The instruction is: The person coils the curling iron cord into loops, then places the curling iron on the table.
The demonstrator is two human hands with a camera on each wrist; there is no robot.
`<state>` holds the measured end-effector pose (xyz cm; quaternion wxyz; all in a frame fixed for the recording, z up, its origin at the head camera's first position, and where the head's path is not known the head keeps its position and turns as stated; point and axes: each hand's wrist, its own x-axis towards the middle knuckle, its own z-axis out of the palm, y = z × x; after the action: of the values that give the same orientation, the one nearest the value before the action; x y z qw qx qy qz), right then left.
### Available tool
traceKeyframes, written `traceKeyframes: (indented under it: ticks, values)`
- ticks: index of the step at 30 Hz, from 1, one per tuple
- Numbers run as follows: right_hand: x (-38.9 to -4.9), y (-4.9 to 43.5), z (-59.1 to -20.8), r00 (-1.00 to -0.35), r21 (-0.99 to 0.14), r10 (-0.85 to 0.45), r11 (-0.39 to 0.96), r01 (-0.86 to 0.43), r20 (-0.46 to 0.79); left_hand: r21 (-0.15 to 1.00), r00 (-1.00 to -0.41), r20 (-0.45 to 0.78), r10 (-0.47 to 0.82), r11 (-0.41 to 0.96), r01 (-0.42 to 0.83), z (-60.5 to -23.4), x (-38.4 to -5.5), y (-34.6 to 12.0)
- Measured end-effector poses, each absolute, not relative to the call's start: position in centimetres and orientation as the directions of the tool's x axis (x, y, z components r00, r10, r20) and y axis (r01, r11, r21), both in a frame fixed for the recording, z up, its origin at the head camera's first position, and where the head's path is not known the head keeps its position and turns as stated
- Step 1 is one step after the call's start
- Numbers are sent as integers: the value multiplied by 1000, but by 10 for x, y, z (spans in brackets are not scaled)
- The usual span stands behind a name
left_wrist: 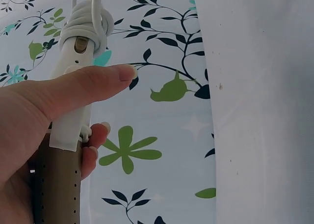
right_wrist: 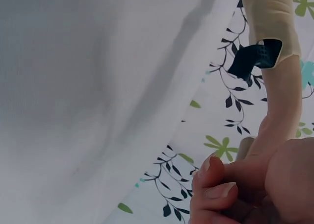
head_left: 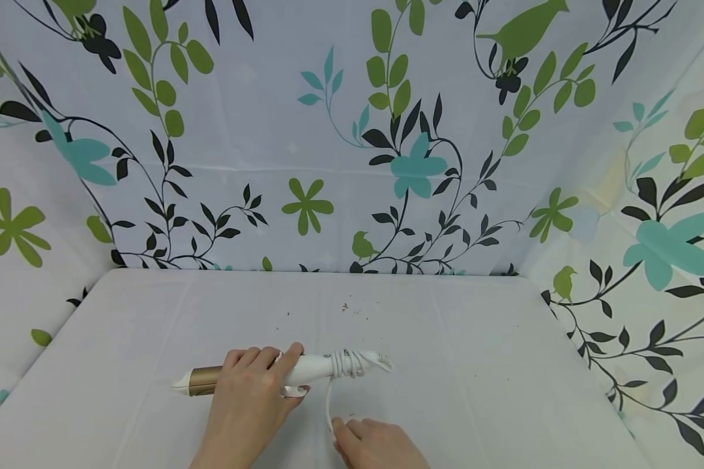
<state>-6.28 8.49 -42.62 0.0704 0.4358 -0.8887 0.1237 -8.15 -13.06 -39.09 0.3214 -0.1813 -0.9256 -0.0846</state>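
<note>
A white and gold styling tool is at the near middle of the desk, a little left of centre; whether it touches the surface cannot be told. Its long axis runs almost straight left to right, with the right end slightly farther away. The gold barrel and its white tip point left, and the white handle points right. A row of small dark holes runs along the barrel in the left wrist view. White cord is wound in several turns around the right end of the handle, and one length drops from the coils toward the near side. The left hand has its grip closed around the tool where barrel meets handle, thumb on the near side. The right hand, nearer and to the right, holds the loose length of cord in a narrow grip at its fingertips. The right wrist view shows its curled fingers, but no cord can be made out there. Brown crumbs lie beyond the tool on the desk. Cloth printed with leaves, flowers and birds hangs on the far, left and right sides.
</note>
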Motion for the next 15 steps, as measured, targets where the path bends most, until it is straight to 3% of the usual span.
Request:
traceKeyframes:
  ticks: [7,15]
  values:
    - [-68,89,-411,-422,22,-809,471,-882,409,39,-754,596,275,928,370,-390,-81,-131]
    - [-80,97,-382,-222,195,-851,348,-917,475,32,-763,584,279,931,364,-390,-81,-132]
